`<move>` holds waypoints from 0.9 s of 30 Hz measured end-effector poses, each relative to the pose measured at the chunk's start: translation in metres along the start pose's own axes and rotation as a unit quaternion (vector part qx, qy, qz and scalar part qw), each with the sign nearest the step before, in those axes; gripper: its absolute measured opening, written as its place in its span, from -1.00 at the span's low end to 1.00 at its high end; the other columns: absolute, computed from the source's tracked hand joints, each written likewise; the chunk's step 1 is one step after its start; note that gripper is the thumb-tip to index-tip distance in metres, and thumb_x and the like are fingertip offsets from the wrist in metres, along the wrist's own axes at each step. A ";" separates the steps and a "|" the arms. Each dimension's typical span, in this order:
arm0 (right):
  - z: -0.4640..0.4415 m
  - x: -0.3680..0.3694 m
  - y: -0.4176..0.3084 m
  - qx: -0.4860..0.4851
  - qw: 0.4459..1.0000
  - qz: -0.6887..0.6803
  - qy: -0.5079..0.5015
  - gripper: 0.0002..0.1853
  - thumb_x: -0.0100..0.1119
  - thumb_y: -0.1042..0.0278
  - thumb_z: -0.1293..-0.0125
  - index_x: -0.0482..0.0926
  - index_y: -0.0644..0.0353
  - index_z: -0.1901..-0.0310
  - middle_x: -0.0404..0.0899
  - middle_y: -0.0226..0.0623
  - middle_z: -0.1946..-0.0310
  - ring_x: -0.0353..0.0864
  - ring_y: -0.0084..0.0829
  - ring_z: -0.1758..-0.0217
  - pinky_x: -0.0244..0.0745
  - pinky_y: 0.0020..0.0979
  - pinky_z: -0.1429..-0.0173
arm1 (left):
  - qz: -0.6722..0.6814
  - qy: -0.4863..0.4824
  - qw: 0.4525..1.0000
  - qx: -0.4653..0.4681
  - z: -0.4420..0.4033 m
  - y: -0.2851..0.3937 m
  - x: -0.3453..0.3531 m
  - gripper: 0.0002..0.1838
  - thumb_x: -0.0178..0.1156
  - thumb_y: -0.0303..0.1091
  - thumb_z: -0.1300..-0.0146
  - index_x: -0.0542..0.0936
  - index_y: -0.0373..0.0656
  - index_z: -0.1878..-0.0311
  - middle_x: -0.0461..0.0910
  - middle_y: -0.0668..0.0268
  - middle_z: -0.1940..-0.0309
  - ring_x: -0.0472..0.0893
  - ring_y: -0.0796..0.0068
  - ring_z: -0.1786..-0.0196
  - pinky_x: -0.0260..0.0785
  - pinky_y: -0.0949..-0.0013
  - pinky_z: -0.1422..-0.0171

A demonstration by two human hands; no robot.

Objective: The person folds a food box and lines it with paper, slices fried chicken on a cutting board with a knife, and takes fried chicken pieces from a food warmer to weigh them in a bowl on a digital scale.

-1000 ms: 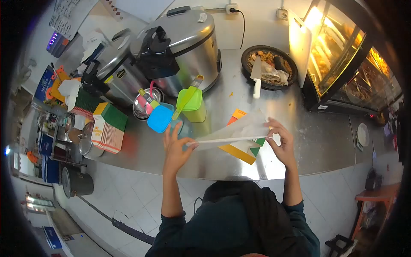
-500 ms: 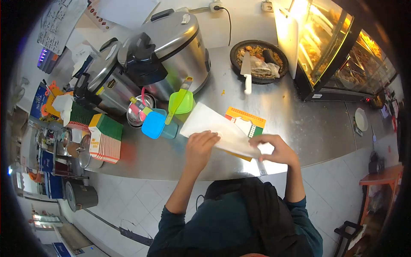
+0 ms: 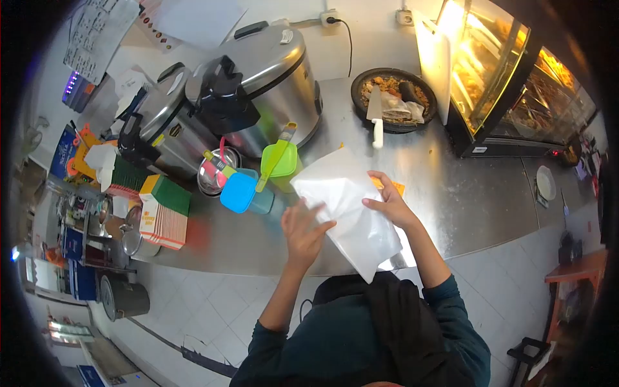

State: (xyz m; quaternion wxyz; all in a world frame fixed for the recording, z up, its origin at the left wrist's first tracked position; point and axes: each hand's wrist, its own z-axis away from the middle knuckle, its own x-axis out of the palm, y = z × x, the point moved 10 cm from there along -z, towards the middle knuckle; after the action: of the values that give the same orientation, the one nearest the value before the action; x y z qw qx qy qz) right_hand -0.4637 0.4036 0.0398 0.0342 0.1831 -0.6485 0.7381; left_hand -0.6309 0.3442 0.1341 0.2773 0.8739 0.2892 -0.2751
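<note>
A sheet of white wrapping paper (image 3: pixel 351 206) is spread at an angle over the front of the steel counter, creased in the middle, with one corner hanging past the edge. My left hand (image 3: pixel 304 233) is at the paper's left side with fingers apart and slightly blurred, its thumb against the sheet. On the opposite side, my right hand (image 3: pixel 392 203) grips the paper's edge, thumb on the near face. Beneath the sheet, most of an orange printed card or flat carton (image 3: pixel 398 188) is hidden; only a corner shows by my right fingers.
Left of the paper stand a blue-lidded container (image 3: pixel 237 193), a green container (image 3: pixel 280 161) with a brush on it, and stacked cartons (image 3: pixel 164 216). Two large cookers (image 3: pixel 264 71) are behind. A knife (image 3: pixel 376 119) rests on a stone bowl (image 3: pixel 393 126) near the lit display case (image 3: pixel 490 84).
The paper has turned and opened wider, now covering most of the orange card. My left fingers have spread from the sheet, and my right hand has moved up along its edge.
</note>
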 end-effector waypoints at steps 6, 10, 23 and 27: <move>0.003 -0.002 -0.004 -0.141 0.980 0.136 0.035 -0.45 0.10 0.63 -0.07 0.12 0.06 -0.07 0.40 -0.24 0.09 0.41 -0.45 0.02 0.32 -0.50 -0.01 | 0.521 0.041 0.731 -0.439 0.066 -0.067 0.061 -0.70 0.12 -0.42 -0.13 0.52 -0.12 0.03 0.33 0.14 -0.12 0.40 0.30 -0.08 0.16 0.30 -0.19; 0.009 0.008 0.005 -0.119 0.987 0.111 0.013 -0.54 0.06 0.55 -0.13 0.15 0.09 -0.04 0.46 -0.30 0.19 0.44 -0.49 0.10 0.34 -0.50 0.03 | 0.462 -0.088 0.782 -0.408 0.066 -0.043 0.071 -0.59 0.08 -0.47 -0.16 0.37 -0.23 -0.12 0.34 0.18 -0.10 0.42 0.40 -0.05 0.24 0.38 -0.13; 0.006 -0.016 0.106 -0.122 0.713 0.683 -0.103 -0.80 0.02 0.50 0.07 0.56 0.19 0.35 0.55 -0.20 0.40 0.54 -0.21 0.29 0.43 -0.28 0.19 | 0.791 -0.015 0.465 -0.398 0.058 -0.035 0.209 -0.52 -0.22 -0.08 -0.29 0.16 -0.05 -0.23 0.21 0.32 -0.20 0.20 0.34 -0.25 0.17 0.39 -0.17; 0.005 -0.028 0.109 -0.165 0.667 0.726 -0.039 -0.73 0.08 0.38 0.07 0.54 0.14 0.25 0.53 -0.24 0.27 0.49 -0.26 0.11 0.39 -0.19 0.09 | 0.632 0.002 0.549 -0.548 0.094 -0.050 0.246 -0.55 0.01 -0.44 -0.16 0.30 -0.24 -0.16 0.33 0.23 -0.06 0.33 0.37 -0.11 0.19 0.40 -0.16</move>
State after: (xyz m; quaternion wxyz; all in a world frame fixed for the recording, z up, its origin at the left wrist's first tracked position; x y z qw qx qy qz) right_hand -0.4680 0.3867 -0.0715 -0.5078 -0.3256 -0.6881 0.4033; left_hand -0.5262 0.4045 -0.1049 0.8040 0.5108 -0.2419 0.1846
